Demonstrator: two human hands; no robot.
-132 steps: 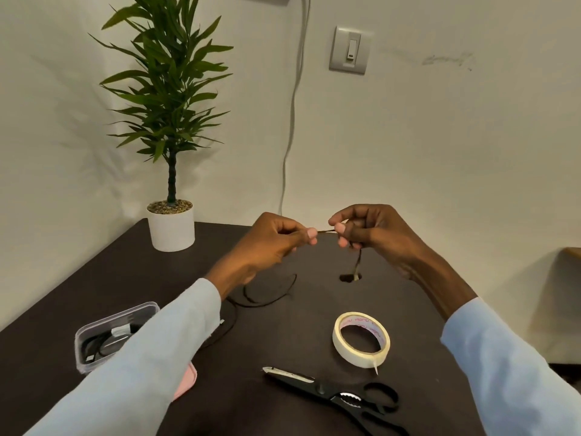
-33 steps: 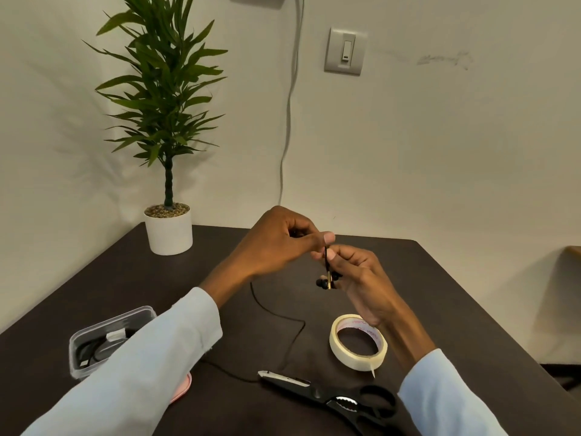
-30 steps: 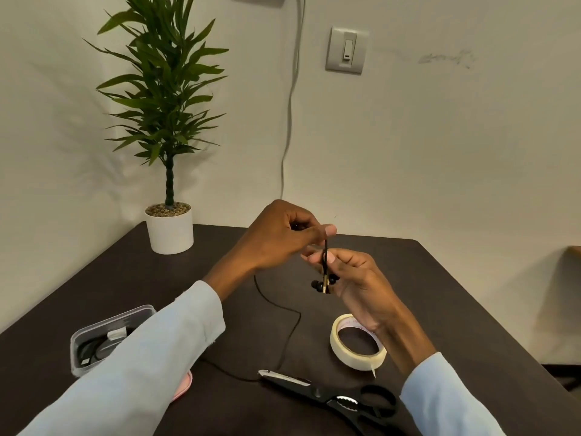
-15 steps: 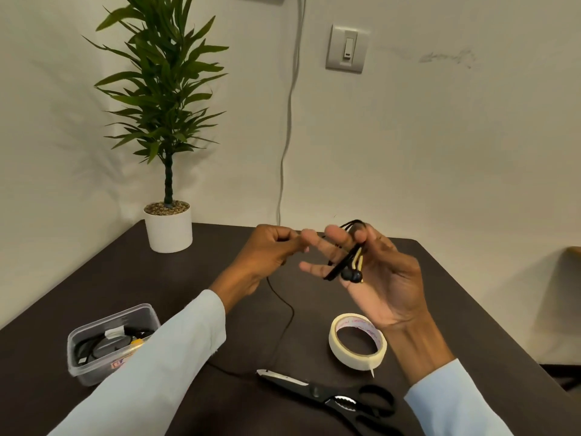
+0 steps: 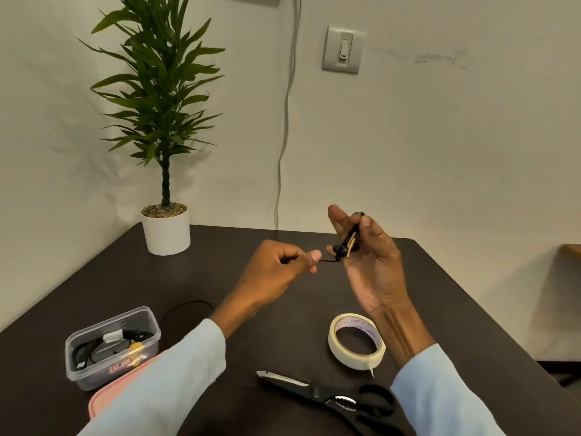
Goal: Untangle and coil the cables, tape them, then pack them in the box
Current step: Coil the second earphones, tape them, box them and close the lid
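Note:
A thin black earphone cable (image 5: 346, 243) is looped around the raised fingers of my right hand (image 5: 371, 265), with the earbud ends resting against the palm. My left hand (image 5: 276, 272) pinches the same cable just left of the right hand and holds a short stretch of it taut. A slack loop of the cable (image 5: 188, 305) lies on the dark table behind my left sleeve. The clear plastic box (image 5: 110, 347) at the left holds other taped cables. A roll of cream tape (image 5: 356, 341) lies flat under my right wrist.
Black scissors (image 5: 330, 399) lie shut near the table's front edge. A pink lid (image 5: 103, 401) lies beside the box. A potted plant (image 5: 165, 228) stands at the far left corner of the dark table (image 5: 220, 247). A grey cord (image 5: 284, 121) hangs down the wall.
My right hand has turned palm up and risen, with the cable wound round its fingers. My left hand has dropped lower and pulled the cable leftward. The slack on the table has shortened.

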